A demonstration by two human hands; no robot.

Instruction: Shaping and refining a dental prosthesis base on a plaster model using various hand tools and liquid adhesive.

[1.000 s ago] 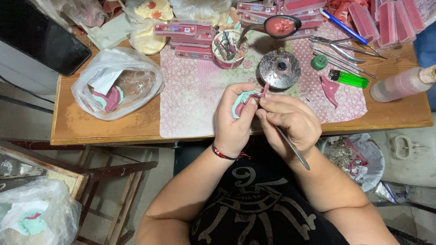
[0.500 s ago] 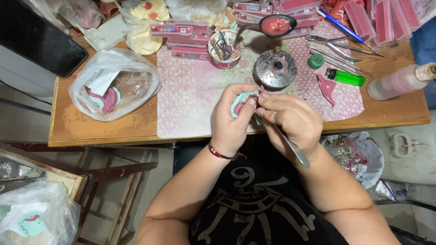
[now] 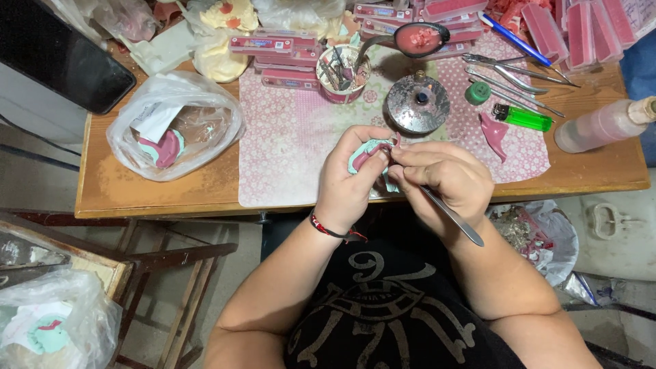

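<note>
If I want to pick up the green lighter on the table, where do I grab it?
Grab the lighter around its green middle, coming straight down from above. It lies flat on the pink mat, with its long sides free, so thumb and finger can pinch across its narrow width. The pliers lie close behind it and a pink scrap sits at its left end, so avoid the ends.

My single head camera looks steeply down, close over my lap and the cluttered wooden counter (image 3: 109,195).
</note>
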